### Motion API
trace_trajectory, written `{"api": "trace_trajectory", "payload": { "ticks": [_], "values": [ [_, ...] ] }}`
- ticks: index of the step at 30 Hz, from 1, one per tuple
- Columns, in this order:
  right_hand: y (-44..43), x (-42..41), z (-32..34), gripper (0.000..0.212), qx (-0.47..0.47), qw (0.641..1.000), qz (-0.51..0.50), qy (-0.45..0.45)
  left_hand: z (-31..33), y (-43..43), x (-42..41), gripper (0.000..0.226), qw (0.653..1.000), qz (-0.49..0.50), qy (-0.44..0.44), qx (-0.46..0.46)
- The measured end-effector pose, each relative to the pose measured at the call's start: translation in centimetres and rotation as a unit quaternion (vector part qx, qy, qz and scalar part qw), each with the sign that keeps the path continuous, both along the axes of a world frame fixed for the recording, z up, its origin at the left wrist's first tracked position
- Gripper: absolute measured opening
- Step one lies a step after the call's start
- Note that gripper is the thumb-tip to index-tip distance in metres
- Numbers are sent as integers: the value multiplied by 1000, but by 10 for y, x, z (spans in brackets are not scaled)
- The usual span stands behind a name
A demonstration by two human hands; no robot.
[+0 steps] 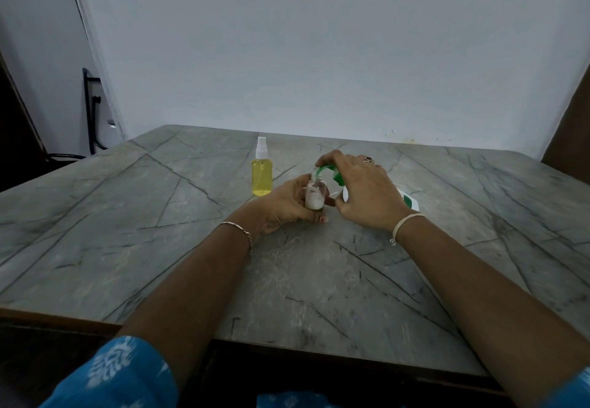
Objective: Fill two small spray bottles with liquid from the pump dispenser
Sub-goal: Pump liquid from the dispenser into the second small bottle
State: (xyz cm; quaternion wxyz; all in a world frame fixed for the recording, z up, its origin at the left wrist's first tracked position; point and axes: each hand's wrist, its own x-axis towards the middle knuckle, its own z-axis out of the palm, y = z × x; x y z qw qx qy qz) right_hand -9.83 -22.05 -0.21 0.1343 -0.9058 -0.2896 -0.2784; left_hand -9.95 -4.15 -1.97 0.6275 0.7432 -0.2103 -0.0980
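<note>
Mid-fill on one bottle, judging by the levels. Grips the small clear bottle point(314, 195) at the centre of the frame with the left hand point(287, 203), fingers and thumb curled round its side and clamped on it, low over the grey veined table point(159, 216); cannot tell whether resting on the surface or raised slightly. Holds it upright with the cap off and the open neck right beneath the tip of the green pump head point(325, 169), presumably so that nothing misses so narrow a mouth. Shows white liquid in the lower part only, clear above, so likely needs more strokes. Just right of centre, drapes the right hand point(360, 190) over that pump head, fingers curled across the top and thumb tucked below, closed round it rather than spread, which suits pressing down while steadying. Hides most of the pump dispenser point(410, 201) behind that hand, leaving only a white and green part of its body visible to the right, seemingly tilted toward the bottle, perhaps to bring spout and neck together. Up and to the left of the hands, stands the yellow spray bottle point(261, 177), well apart from the dispenser, white sprayer fitted, full of yellow liquid, apparently parked out of the way as finished. Risks dribbling past the neck if either grip shifts.
</note>
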Motion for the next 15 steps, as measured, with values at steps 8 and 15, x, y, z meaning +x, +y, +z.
{"api": "trace_trajectory", "payload": {
  "ticks": [8,15],
  "values": [
    [-3,-2,-1,72,-14,1000,-10,8,2,0,-2,52,1000,6,-1,3],
    [-2,-4,0,65,-12,1000,-14,-3,1,0,-2,52,1000,-2,4,-9]
  ]
}}
